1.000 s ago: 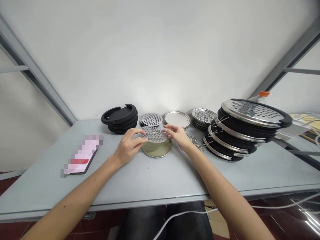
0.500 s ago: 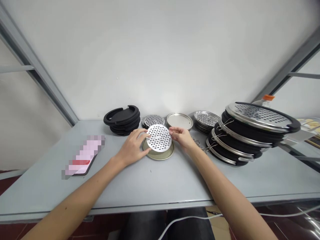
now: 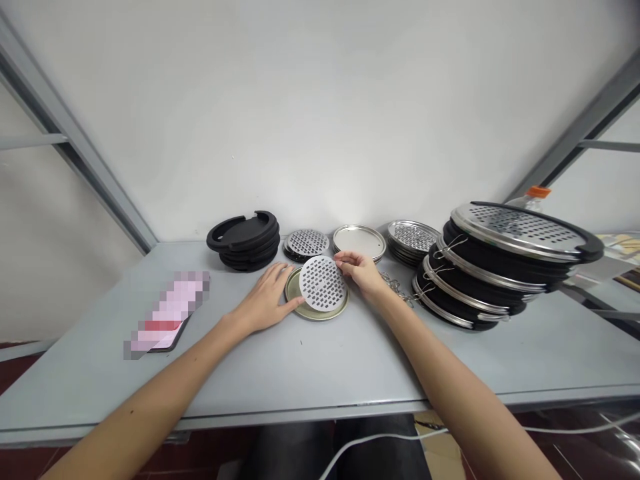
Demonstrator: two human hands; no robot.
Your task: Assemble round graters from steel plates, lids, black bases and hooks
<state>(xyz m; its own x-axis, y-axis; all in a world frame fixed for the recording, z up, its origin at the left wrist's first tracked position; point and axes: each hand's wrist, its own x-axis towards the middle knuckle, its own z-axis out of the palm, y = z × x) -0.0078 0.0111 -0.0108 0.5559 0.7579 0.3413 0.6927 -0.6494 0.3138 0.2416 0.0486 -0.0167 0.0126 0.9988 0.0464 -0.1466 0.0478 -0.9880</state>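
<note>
A perforated metal disc [image 3: 324, 284] is tilted over a shallow round metal lid [image 3: 314, 316] with a dull gold inside. My right hand [image 3: 361, 272] pinches the disc at its upper right edge. My left hand [image 3: 267, 298] rests at the left side of the lid, fingers stretched and thumb apart, with its thumb tip over the lid's rim near the disc. Whether the disc's lower edge touches the lid I cannot tell. Behind the disc sit a stack of perforated discs [image 3: 307, 242] and a stack of plain silver lids [image 3: 359, 240].
Stacked black rings [image 3: 244, 241] stand at the back left, a phone [image 3: 173, 313] in front of them. Lids with perforated inserts [image 3: 413, 237] lie at the back right. Metal rings [image 3: 397, 288] lie beside a tall black-and-silver stack [image 3: 490, 267]. An orange-capped bottle [image 3: 533, 199] is behind it.
The perforated disc has moved slightly right and down, tilting more over the lid. My left fingers have let go of its left edge; my right hand still holds it.
</note>
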